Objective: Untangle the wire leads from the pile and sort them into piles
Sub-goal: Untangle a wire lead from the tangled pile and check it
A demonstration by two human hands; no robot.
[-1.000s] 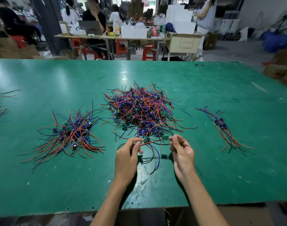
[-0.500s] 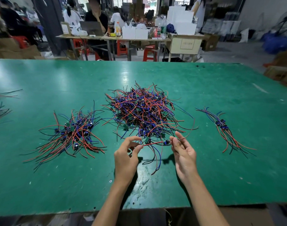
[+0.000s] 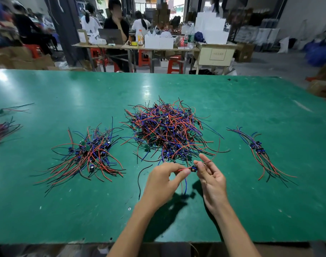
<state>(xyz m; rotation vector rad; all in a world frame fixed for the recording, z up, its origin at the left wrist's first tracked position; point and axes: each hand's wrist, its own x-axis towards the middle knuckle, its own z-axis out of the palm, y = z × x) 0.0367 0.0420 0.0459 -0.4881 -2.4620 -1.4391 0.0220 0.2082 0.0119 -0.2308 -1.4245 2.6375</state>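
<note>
No legible text is found. A framed label is seen on the beige cabinet (image 3: 216, 54) behind the green table (image 3: 65, 210), but its characters are too blurred and too small to be read.

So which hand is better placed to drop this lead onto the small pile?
Right hand: it already pinches the lead's connector, and the small pile lies on its side.

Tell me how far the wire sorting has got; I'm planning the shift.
Done: a sorted pile on the left and a small bundle on the right. In hand: the left hand and right hand pinch one red-and-blue lead. Left: the big tangled centre pile, most of the job.
</note>
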